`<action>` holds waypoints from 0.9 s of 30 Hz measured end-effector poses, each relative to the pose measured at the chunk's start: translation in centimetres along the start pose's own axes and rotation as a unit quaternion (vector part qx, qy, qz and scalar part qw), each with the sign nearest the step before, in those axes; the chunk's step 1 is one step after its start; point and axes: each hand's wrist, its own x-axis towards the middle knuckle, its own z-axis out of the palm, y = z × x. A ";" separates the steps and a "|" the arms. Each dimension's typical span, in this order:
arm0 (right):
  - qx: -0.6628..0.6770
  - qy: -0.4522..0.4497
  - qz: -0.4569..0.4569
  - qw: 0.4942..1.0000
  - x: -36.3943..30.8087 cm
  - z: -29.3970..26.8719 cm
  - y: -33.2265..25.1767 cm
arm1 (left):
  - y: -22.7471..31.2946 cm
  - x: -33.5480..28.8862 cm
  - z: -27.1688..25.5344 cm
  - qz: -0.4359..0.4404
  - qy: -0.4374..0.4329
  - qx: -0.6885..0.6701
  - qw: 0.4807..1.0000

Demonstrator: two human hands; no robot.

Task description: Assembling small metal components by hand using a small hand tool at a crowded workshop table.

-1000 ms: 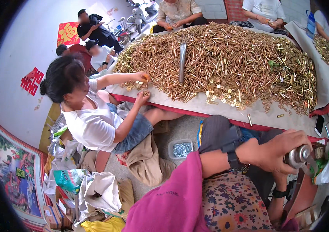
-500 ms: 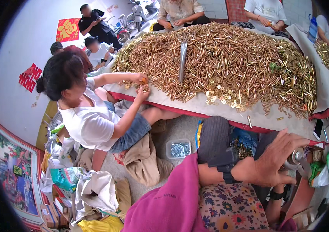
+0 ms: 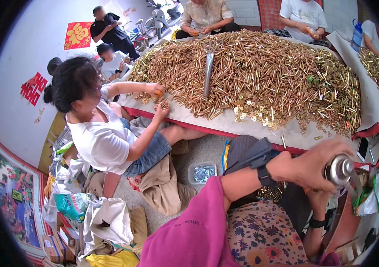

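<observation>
My left hand (image 3: 312,166) reaches across to the right, its fingers curled on a shiny silver metal canister (image 3: 340,169) with a round knobbed end. Close below the canister is my right hand (image 3: 319,198), its fingers mostly hidden behind the left hand. A black strap with a dark flat device (image 3: 265,155) is on my left wrist, and a black band (image 3: 316,223) is on the right one. In front of me a large heap of gold-coloured metal expansion bolts (image 3: 260,75) covers the pale cloth-topped table (image 3: 225,127). Gold washers (image 3: 255,113) are gathered along its near edge.
A long metal tool (image 3: 208,75) lies on the heap. To the left sits a co-worker (image 3: 102,129) handling small parts; others sit across the table. A clear tub of silver bolts (image 3: 203,172) stands on the floor. A phone (image 3: 363,147) lies right, bags (image 3: 109,218) lower left.
My left hand, spread open beside the canister before, has turned and curled onto it. My right hand now shows below it. The view has shifted slightly.
</observation>
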 end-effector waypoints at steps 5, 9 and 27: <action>0.006 0.009 0.005 1.000 0.5 0.0 0.5 | 0.7 -2.7 -0.4 -0.036 0.121 0.066 0.990; 0.008 0.006 0.006 1.000 0.4 -0.4 0.5 | 1.8 -4.2 2.4 -0.009 0.111 0.095 0.989; 0.025 0.003 0.011 1.000 -0.6 -1.3 1.2 | 0.3 -0.7 6.1 -0.003 0.163 0.120 0.979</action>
